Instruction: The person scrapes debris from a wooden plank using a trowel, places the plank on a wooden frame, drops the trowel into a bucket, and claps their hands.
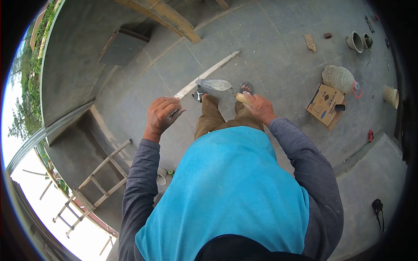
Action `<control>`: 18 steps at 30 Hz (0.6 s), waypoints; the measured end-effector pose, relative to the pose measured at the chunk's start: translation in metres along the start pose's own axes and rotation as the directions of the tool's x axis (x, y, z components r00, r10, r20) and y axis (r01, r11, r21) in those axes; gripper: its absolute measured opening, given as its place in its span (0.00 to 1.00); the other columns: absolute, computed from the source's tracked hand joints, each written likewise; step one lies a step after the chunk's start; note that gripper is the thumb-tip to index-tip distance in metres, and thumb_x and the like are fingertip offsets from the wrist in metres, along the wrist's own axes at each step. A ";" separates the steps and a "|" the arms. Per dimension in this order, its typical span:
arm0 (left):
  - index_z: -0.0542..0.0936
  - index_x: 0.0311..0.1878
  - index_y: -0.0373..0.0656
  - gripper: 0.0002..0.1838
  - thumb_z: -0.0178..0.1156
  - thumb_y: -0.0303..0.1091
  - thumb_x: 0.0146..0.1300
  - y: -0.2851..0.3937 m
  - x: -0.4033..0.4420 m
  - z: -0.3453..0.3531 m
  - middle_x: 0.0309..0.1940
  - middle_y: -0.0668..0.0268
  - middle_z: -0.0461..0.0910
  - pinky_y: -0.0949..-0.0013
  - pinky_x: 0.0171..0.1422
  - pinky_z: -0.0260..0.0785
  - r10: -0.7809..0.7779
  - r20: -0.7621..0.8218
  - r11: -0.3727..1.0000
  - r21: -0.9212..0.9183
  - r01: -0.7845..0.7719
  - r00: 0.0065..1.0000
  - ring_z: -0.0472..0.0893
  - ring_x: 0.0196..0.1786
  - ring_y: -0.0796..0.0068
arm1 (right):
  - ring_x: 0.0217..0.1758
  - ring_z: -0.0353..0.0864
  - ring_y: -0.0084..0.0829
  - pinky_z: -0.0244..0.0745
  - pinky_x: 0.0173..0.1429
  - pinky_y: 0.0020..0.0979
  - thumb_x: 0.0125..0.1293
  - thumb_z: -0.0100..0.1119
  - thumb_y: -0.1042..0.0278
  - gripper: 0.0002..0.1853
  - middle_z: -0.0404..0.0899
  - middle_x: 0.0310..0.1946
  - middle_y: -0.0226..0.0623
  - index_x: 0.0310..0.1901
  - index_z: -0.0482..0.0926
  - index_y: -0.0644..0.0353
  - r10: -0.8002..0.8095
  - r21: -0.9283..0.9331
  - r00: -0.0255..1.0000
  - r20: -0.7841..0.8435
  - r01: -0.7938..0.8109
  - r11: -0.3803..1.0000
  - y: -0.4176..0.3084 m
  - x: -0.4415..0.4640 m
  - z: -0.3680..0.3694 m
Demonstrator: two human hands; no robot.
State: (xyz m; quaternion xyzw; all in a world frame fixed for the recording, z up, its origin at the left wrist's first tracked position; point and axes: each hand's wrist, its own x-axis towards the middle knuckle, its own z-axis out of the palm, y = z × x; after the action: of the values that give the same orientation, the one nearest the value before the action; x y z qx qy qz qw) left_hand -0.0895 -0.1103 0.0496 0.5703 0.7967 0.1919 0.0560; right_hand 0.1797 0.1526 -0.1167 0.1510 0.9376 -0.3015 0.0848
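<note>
Long whitish bar (pixel 205 75), grey leaf-shaped metal trowel (pixel 216 84)
Left hand (pixel 161 115) grips the bar; right hand (pixel 260 108) holds the trowel.

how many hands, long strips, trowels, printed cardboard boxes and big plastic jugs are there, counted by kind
Hands: 2, the left hand and the right hand
Long strip, in the left hand: 1
Trowel, in the right hand: 1
Printed cardboard box: 1
Big plastic jug: 1
Total: 6
</note>
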 end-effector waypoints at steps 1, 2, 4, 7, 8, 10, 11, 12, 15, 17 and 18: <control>0.82 0.29 0.47 0.11 0.77 0.35 0.48 0.001 -0.001 0.000 0.37 0.68 0.88 0.63 0.52 0.78 -0.010 0.001 1.000 -0.011 0.010 1.000 0.86 0.44 0.67 | 0.44 0.82 0.45 0.78 0.45 0.47 0.64 0.63 0.55 0.26 0.80 0.40 0.40 0.64 0.72 0.45 0.003 0.003 1.000 -0.001 -0.003 1.000 0.001 0.000 0.002; 0.83 0.29 0.47 0.10 0.77 0.34 0.48 0.001 0.000 0.000 0.37 0.67 0.88 0.64 0.51 0.78 -0.017 -0.001 1.000 -0.018 0.017 1.000 0.86 0.44 0.67 | 0.44 0.82 0.46 0.77 0.45 0.48 0.64 0.63 0.55 0.25 0.80 0.40 0.41 0.62 0.72 0.48 0.125 -0.011 0.992 0.020 -0.124 0.992 0.004 0.003 0.005; 0.83 0.30 0.45 0.10 0.77 0.33 0.50 0.002 -0.004 0.002 0.37 0.65 0.88 0.65 0.49 0.79 -0.106 -0.016 0.993 -0.046 0.105 0.994 0.87 0.43 0.67 | 0.45 0.82 0.47 0.77 0.46 0.49 0.64 0.63 0.56 0.23 0.80 0.41 0.43 0.59 0.72 0.50 0.240 -0.019 0.970 0.033 -0.239 0.971 0.012 0.010 0.014; 0.83 0.34 0.42 0.10 0.76 0.31 0.52 0.004 -0.008 0.009 0.38 0.61 0.87 0.65 0.46 0.80 -0.352 -0.091 0.930 -0.146 0.337 0.932 0.87 0.40 0.65 | 0.47 0.82 0.49 0.76 0.48 0.50 0.66 0.62 0.57 0.21 0.80 0.42 0.46 0.57 0.71 0.53 0.271 0.059 0.962 0.017 -0.272 0.961 0.013 0.011 0.012; 0.84 0.36 0.41 0.11 0.75 0.31 0.53 0.005 -0.010 0.012 0.38 0.59 0.87 0.65 0.43 0.80 -0.499 -0.144 0.858 -0.223 0.463 0.855 0.87 0.39 0.64 | 0.47 0.82 0.50 0.76 0.49 0.50 0.67 0.61 0.57 0.21 0.80 0.43 0.46 0.58 0.70 0.54 0.191 0.126 0.981 0.016 -0.191 0.973 0.008 0.007 0.009; 0.84 0.37 0.40 0.11 0.75 0.31 0.54 0.008 -0.010 0.014 0.38 0.58 0.87 0.65 0.43 0.80 -0.503 -0.149 0.856 -0.222 0.467 0.851 0.88 0.38 0.63 | 0.48 0.82 0.50 0.76 0.50 0.50 0.67 0.59 0.56 0.22 0.81 0.44 0.46 0.58 0.70 0.55 0.112 0.186 0.994 0.011 -0.112 0.976 -0.007 0.003 0.006; 0.83 0.38 0.39 0.11 0.75 0.31 0.55 0.009 -0.008 0.014 0.38 0.57 0.87 0.65 0.43 0.80 -0.505 -0.158 0.856 -0.215 0.470 0.848 0.88 0.38 0.63 | 0.48 0.82 0.50 0.76 0.50 0.50 0.67 0.59 0.56 0.23 0.80 0.44 0.46 0.60 0.69 0.54 0.029 0.231 1.000 -0.003 -0.028 0.973 -0.014 0.003 0.010; 0.83 0.38 0.39 0.11 0.75 0.31 0.55 0.010 -0.006 0.015 0.38 0.57 0.87 0.65 0.43 0.80 -0.505 -0.162 0.856 -0.217 0.469 0.848 0.88 0.38 0.63 | 0.49 0.81 0.49 0.76 0.50 0.49 0.67 0.59 0.56 0.24 0.80 0.45 0.46 0.61 0.69 0.54 -0.055 0.275 0.998 -0.021 0.059 0.960 -0.020 0.005 0.012; 0.84 0.38 0.39 0.10 0.74 0.31 0.56 0.016 -0.002 0.015 0.37 0.57 0.87 0.67 0.44 0.79 -0.571 -0.157 0.815 -0.223 0.535 0.806 0.88 0.38 0.63 | 0.49 0.82 0.48 0.77 0.48 0.49 0.67 0.59 0.56 0.27 0.80 0.46 0.45 0.65 0.67 0.53 0.127 0.189 0.983 0.135 -0.151 0.970 -0.033 0.011 0.014; 0.84 0.39 0.37 0.11 0.73 0.34 0.58 0.018 0.000 0.015 0.36 0.57 0.88 0.69 0.46 0.78 -0.632 -0.146 0.770 -0.235 0.594 0.761 0.88 0.39 0.69 | 0.48 0.82 0.48 0.78 0.47 0.49 0.67 0.59 0.55 0.28 0.80 0.46 0.45 0.67 0.67 0.52 0.117 0.183 0.986 0.115 -0.137 0.974 -0.030 0.012 0.018; 0.84 0.39 0.37 0.11 0.73 0.34 0.58 0.019 0.002 0.015 0.36 0.57 0.88 0.69 0.46 0.78 -0.631 -0.145 0.771 -0.232 0.593 0.762 0.88 0.39 0.69 | 0.47 0.82 0.47 0.78 0.46 0.48 0.67 0.59 0.55 0.29 0.80 0.46 0.45 0.68 0.66 0.51 0.110 0.177 0.989 0.095 -0.125 0.976 -0.031 0.014 0.016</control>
State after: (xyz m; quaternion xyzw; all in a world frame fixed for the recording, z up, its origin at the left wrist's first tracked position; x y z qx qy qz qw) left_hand -0.0690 -0.0995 0.0428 0.2468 0.9209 0.2913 0.0784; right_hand 0.1569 0.1222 -0.1161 0.2005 0.8911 -0.3866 0.1278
